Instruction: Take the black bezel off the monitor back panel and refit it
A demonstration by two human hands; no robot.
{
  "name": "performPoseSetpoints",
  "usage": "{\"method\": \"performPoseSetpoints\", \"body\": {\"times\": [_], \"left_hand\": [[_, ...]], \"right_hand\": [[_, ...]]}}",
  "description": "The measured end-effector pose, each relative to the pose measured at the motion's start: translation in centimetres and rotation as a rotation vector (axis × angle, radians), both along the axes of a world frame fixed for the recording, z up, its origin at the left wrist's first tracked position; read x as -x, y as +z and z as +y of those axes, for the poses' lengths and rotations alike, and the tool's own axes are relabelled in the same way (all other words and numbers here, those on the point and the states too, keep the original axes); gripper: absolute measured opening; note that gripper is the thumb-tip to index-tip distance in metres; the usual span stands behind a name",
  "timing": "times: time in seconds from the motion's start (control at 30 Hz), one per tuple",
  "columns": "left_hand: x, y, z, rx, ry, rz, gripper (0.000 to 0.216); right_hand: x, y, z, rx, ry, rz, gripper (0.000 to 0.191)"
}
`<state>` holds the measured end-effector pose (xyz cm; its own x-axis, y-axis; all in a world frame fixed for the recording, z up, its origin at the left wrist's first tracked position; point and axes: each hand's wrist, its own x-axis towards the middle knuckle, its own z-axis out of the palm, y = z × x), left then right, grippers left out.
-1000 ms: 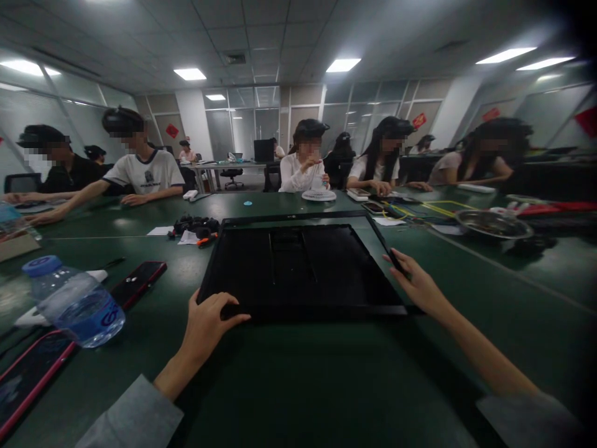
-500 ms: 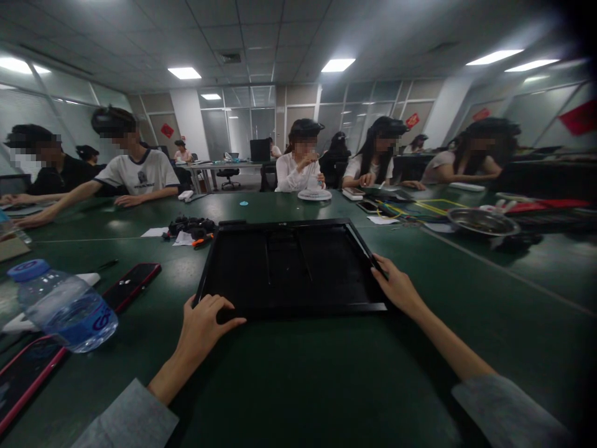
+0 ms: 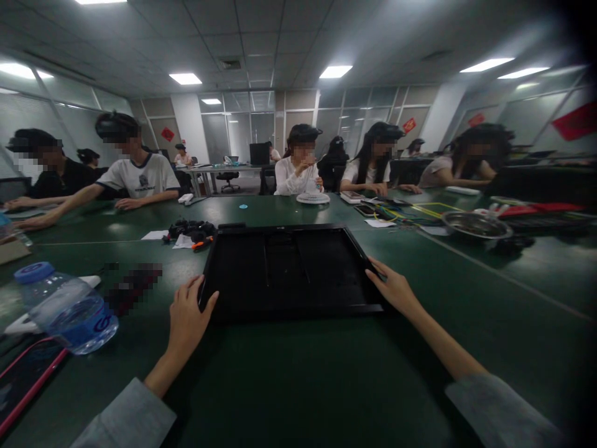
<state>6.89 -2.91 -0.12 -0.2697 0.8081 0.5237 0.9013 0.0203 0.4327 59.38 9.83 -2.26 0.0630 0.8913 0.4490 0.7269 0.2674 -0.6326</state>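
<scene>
A shallow black rectangular frame with a raised rim lies on the green table in front of me. It looks like a display housing, though I cannot make out its exact kind. At its left edge, my left hand has the fingers along the outer side and the thumb by the near-left corner. My right hand grips the right edge, thumb over the rim and fingers on the outside. Two thin ridges run across the dark inside.
To the left stand a water bottle and a red-edged phone. Beyond the frame lie a heap of black parts and a white fan. A metal bowl and cables are at right. Several people sit around the table.
My left hand has moved from the near-left corner up along the left edge, its thumb turned from sideways to pointing forward. The right hand keeps its place on the right edge.
</scene>
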Motion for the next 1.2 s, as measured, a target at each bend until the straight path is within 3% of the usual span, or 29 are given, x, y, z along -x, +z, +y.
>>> {"method": "performPoseSetpoints", "body": {"times": [0.2, 0.4, 0.67, 0.87, 1.2], "left_hand": [[2.2, -0.7, 1.0, 0.228, -0.011, -0.229, 0.061], [1.8, -0.1, 0.7, 0.214, -0.017, -0.178, 0.057], [2.0, -0.3, 0.7, 0.220, 0.050, -0.116, 0.054], [2.4, -0.1, 0.9, 0.263, 0.040, -0.161, 0.054], [2.6, -0.3, 1.0, 0.245, 0.005, -0.138, 0.053]], "right_hand": [[-0.4, -0.4, 0.3, 0.034, 0.051, 0.081, 0.058], [-0.1, -0.2, 0.1, 0.020, 0.012, -0.011, 0.057], [0.7, 0.3, -0.8, 0.083, -0.179, -0.218, 0.061], [0.4, -0.3, -0.3, 0.019, -0.127, -0.154, 0.057], [0.1, -0.6, 0.0, 0.040, -0.027, -0.090, 0.060]]}}
